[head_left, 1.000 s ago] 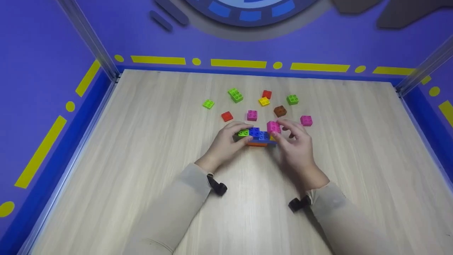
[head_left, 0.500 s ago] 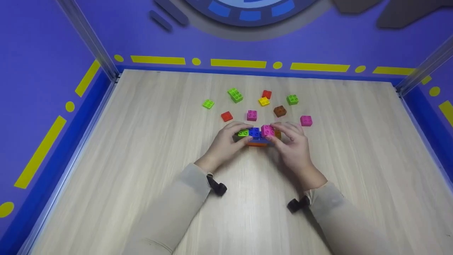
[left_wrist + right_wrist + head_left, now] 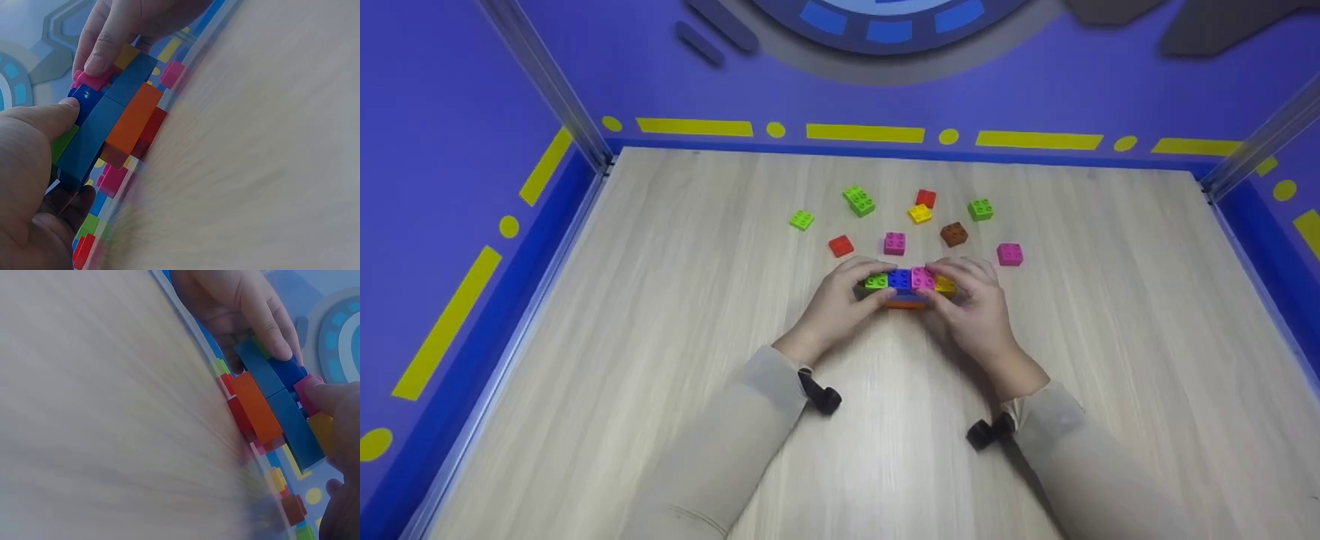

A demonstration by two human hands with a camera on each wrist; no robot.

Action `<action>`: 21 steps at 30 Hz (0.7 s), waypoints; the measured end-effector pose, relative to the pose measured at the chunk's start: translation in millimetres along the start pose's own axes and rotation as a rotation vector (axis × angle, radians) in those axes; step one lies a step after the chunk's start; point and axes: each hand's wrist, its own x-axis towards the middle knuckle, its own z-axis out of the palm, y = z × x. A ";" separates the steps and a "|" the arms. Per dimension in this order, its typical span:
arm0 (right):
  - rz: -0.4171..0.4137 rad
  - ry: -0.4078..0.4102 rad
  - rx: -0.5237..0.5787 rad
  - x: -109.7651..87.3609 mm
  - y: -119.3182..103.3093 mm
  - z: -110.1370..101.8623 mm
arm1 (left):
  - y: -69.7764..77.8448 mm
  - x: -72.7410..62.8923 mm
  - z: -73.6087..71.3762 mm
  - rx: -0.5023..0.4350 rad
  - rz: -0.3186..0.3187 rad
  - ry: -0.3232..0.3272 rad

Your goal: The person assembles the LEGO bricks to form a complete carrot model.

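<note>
A toy brick assembly is held up between the hands. Its lower part shows an orange brick [image 3: 134,124] and a red brick [image 3: 152,129] under long blue bricks [image 3: 90,143]. Along the top sit a green brick [image 3: 876,282], a blue brick [image 3: 898,280], a pink brick [image 3: 922,277] and a yellow brick [image 3: 945,285]. My left hand [image 3: 838,296] grips the left end, thumb against the blue brick. With thumb and fingers, my right hand [image 3: 979,304] pinches the pink brick, which sits right beside the blue one. Fingers partly hide both ends.
Loose bricks lie beyond the hands on the wooden table [image 3: 697,262]: a pink one [image 3: 895,244], another pink one [image 3: 1010,254], a brown one [image 3: 954,234], a yellow one [image 3: 919,214], and several green and red ones. Blue-purple panels [image 3: 870,97] wall the back and sides.
My right hand has moved left and slightly down with the pink brick, from above the yellow end to against the blue brick. My left hand keeps its grip on the assembly.
</note>
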 end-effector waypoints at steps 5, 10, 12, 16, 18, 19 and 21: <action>0.034 -0.029 -0.005 0.6 1.0 0.1 | 0.6 0.7 0.1 0.006 0.004 0.003; 0.123 -0.063 0.078 -0.5 2.4 1.0 | 0.0 0.3 0.2 0.004 0.012 0.005; 0.163 -0.070 0.134 -0.6 2.9 1.4 | -0.5 0.0 0.3 -0.002 0.015 0.005; 0.209 -0.071 0.208 -0.5 2.6 2.1 | -1.4 0.1 0.6 -0.008 0.019 0.005; 0.216 -0.073 0.235 -0.4 1.9 2.6 | -1.6 0.4 0.8 -0.011 0.021 0.005; 0.217 -0.075 0.250 -0.4 1.5 2.7 | -1.8 0.5 0.9 -0.013 0.020 0.005; 0.218 -0.085 0.277 -0.3 0.7 2.7 | -1.9 0.7 1.0 -0.016 0.019 0.006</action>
